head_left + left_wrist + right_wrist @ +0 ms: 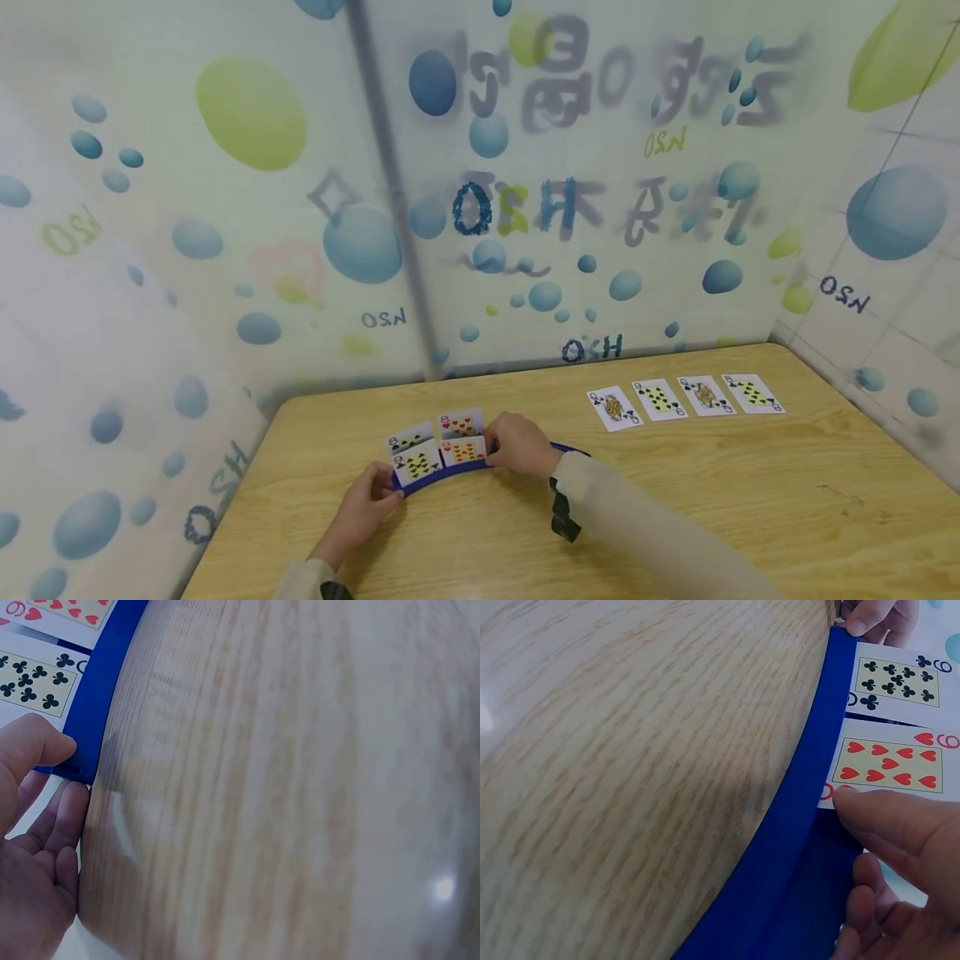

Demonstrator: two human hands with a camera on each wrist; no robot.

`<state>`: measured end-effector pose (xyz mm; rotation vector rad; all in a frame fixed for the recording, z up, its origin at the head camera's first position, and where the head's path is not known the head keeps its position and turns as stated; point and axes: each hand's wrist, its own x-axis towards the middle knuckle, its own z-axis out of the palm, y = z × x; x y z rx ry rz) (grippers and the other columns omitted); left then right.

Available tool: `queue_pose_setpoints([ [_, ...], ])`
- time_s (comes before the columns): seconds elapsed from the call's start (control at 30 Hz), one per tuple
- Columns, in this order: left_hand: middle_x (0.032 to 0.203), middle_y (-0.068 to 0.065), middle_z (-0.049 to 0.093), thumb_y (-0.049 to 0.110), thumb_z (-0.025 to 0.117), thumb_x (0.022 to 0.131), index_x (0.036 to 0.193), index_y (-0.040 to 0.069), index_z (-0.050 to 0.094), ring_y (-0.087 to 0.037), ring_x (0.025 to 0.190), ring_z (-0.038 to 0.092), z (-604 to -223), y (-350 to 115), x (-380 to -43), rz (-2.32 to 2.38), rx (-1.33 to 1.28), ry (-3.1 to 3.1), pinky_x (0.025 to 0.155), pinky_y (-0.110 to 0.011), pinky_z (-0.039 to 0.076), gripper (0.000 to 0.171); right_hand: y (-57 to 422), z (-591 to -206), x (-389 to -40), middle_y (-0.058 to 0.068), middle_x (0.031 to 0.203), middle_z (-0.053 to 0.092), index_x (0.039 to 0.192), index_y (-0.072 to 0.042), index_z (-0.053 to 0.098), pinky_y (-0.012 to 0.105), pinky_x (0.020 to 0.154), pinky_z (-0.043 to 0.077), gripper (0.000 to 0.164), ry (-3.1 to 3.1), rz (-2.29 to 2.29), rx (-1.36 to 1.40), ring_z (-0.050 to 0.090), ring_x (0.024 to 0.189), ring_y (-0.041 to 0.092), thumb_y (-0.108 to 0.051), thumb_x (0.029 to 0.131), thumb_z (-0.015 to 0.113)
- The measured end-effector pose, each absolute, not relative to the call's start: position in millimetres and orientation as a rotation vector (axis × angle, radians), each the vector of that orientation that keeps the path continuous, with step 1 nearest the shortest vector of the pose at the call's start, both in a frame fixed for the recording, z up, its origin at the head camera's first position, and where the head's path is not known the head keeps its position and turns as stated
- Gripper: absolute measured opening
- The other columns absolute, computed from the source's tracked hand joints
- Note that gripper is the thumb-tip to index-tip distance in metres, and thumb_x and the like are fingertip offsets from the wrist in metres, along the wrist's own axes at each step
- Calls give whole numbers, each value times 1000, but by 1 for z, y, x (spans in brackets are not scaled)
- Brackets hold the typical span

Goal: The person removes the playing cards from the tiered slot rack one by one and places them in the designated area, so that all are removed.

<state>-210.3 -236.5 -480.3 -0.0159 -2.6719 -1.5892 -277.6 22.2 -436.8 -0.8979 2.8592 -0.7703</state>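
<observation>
A curved blue card holder [442,477] stands on the table, with playing cards in two rows. Its front row has a nine of clubs [897,682] and a nine of hearts [889,763]; behind them stand a black eight [408,437] and an eight of hearts [461,422]. My left hand [365,502] grips the holder's left end between thumb and fingers. At the nine of hearts, my right hand [522,444] pinches the card's lower corner, thumb in front; its fingertips are partly hidden behind. The holder's right part is mostly covered by that hand.
On the table's far right lie face-up cards in a row: a queen [614,408], a black eight [659,399], another queen [706,395] and another black number card [753,393]. A patterned curtain [487,317] rises behind the wooden table [675,500].
</observation>
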Motion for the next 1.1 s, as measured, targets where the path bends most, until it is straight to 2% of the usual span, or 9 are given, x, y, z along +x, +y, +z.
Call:
queue_pose_setpoints([
  [0.3, 89, -9, 56, -6, 63, 77, 100, -2, 51, -17, 78, 54, -479, -237, -207, -1573, 1, -2690, 68, -25, 46, 26, 21, -438, -276, -8, 66, 54, 65, -14, 63, 22, 54, 39, 15, 2877, -795, -901, 45, 59, 7, -15, 77, 72],
  [0.67, 89, -9, 56, -5, 63, 78, 101, -2, 51, -18, 79, 54, -476, -236, -208, -1590, -14, -2689, 67, -25, 46, 26, 33, -435, -278, -7, 71, 57, 76, -12, 66, 23, 57, 40, 7, 2708, -1063, -893, 47, 62, 7, -15, 81, 69],
  [1.1, 89, -9, 56, -5, 63, 78, 101, -2, 51, -17, 78, 55, -477, -236, -208, -1600, -22, -2685, 67, -24, 46, 26, 43, -436, -277, -7, 69, 58, 78, -11, 66, 24, 58, 39, 7, 2620, -1207, -982, 45, 61, 7, -12, 84, 65],
])
